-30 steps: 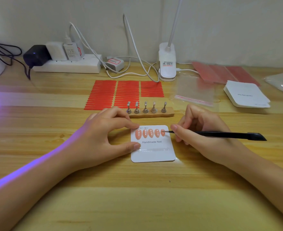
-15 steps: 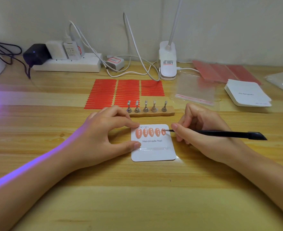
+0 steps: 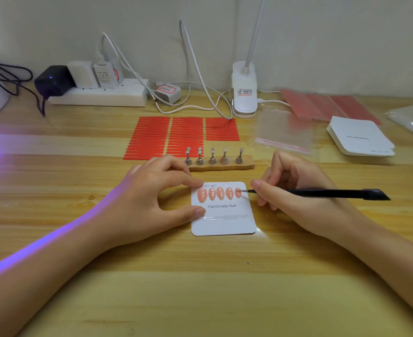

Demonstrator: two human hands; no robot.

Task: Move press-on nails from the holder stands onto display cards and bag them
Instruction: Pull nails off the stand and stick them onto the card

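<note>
Five pink nails (image 3: 220, 193) lie in a row across the top of a white card (image 3: 223, 222) at the table's middle, long axes pointing away from the person. The rightmost nail (image 3: 238, 192) touches the tip of a black tool (image 3: 327, 192), pinched in the right hand (image 3: 295, 193) and lying level, pointing left. The left hand (image 3: 152, 195) pins the card's left edge, fingers spread. Behind stand five bare stands (image 3: 212, 156).

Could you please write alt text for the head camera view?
A left hand steadies a white display card carrying five peach press-on nails, while the right hand touches a black tool to the rightmost nail. Five bare holder stands sit behind.
</note>
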